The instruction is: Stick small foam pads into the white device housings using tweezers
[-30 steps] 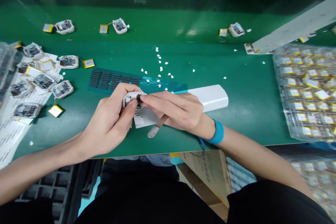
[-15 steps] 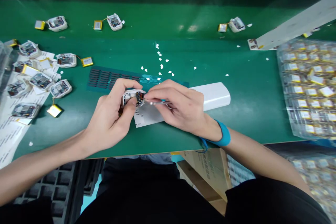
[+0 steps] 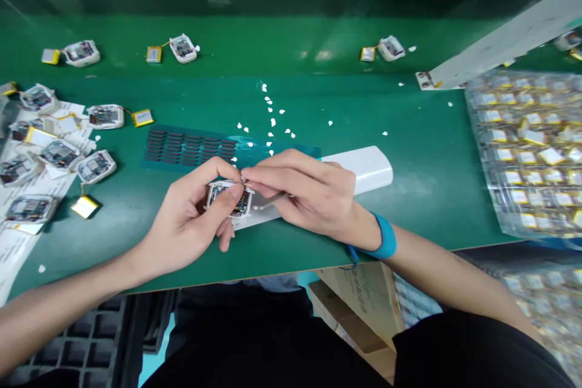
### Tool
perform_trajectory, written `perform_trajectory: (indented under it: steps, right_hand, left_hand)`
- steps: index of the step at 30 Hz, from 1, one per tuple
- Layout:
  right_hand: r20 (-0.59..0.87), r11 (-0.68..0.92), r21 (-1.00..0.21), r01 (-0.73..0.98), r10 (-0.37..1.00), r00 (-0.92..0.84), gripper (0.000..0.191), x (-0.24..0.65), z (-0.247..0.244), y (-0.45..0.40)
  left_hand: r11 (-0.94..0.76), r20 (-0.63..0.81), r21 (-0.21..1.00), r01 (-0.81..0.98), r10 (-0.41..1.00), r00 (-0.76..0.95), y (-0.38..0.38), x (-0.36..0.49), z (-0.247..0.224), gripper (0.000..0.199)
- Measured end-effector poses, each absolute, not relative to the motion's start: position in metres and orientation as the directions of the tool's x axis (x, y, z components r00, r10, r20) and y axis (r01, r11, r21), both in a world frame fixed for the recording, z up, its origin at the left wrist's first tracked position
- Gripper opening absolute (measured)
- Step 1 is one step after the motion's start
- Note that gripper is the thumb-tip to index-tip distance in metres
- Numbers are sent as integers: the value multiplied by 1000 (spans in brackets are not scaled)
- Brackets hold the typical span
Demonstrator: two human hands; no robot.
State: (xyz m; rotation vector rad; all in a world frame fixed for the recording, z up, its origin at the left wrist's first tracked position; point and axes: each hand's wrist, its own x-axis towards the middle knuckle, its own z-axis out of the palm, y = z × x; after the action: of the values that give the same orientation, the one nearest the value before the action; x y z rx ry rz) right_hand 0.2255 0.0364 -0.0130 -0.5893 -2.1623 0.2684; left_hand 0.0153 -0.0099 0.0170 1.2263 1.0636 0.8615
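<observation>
My left hand [image 3: 191,212] grips a white smartwatch case [image 3: 230,199], its circuit board facing up and my thumb lying across it. My right hand [image 3: 309,194] is closed around slim metal tweezers [image 3: 271,199], which point left, close to the case's right side. The thumb and forefinger of that hand pinch at the case's upper right corner, beside my left forefinger; whatever is between them is too small to make out. Under both hands lies a printed white sheet [image 3: 261,213], partly covered.
Behind my hands lies a teal sheet of dark strips [image 3: 182,148], with small white stickers [image 3: 273,122] scattered beyond. Open watch cases [image 3: 96,167] with wired batteries [image 3: 85,207] crowd the left. A clear tray of batteries [image 3: 513,176] stands right, near a white post [image 3: 500,36].
The watch case has tilted to show more of its board. My right fingertips have moved up to its top right corner, and the tweezers sit lower. The whole view has shifted slightly.
</observation>
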Motion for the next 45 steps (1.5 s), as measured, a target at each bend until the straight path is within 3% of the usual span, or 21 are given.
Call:
perform_trajectory:
  steps: [5, 8, 12, 17, 26, 32, 39, 42, 45]
  right_hand:
    - [690, 913, -134, 384, 364, -626, 25, 227, -13, 35]
    - [663, 882, -62, 468, 387, -641, 29, 228, -10, 36]
    - [610, 816, -102, 568, 502, -612, 38, 232, -6, 39]
    - [569, 906, -23, 423, 360, -740, 28, 236, -2, 41]
    - [534, 918, -104, 382, 376, -757, 31, 237, 1, 33]
    - [585, 869, -52, 492, 425, -690, 36, 225, -4, 24]
    - [561, 892, 10, 452, 369, -741, 40, 230, 1, 17]
    - [547, 896, -92, 434, 410, -730, 43, 230, 2, 17]
    - [531, 837, -376, 397, 545, -649, 39, 228, 3, 18]
  left_hand:
    - [213, -218, 976, 52, 914, 341, -10, 14, 18, 19]
    - [260, -247, 966, 9, 905, 347, -11, 13, 14, 13]
    - [285, -252, 956, -72, 921, 298, -13, 12, 7, 9]
    - [287, -257, 956, -67, 923, 286, -13, 12, 4, 11]
    - [135, -133, 991, 7, 966, 221, -18, 16, 2, 19]
    - [39, -54, 997, 70, 973, 224, -26, 18, -7, 14]
    - [-60, 50, 997, 57, 986, 156, -28, 22, -3, 14]
    - [-91, 81, 992, 92, 991, 106, -27, 23, 1, 15]
    - [-102, 88, 977, 186, 993, 82, -28, 23, 4, 20]
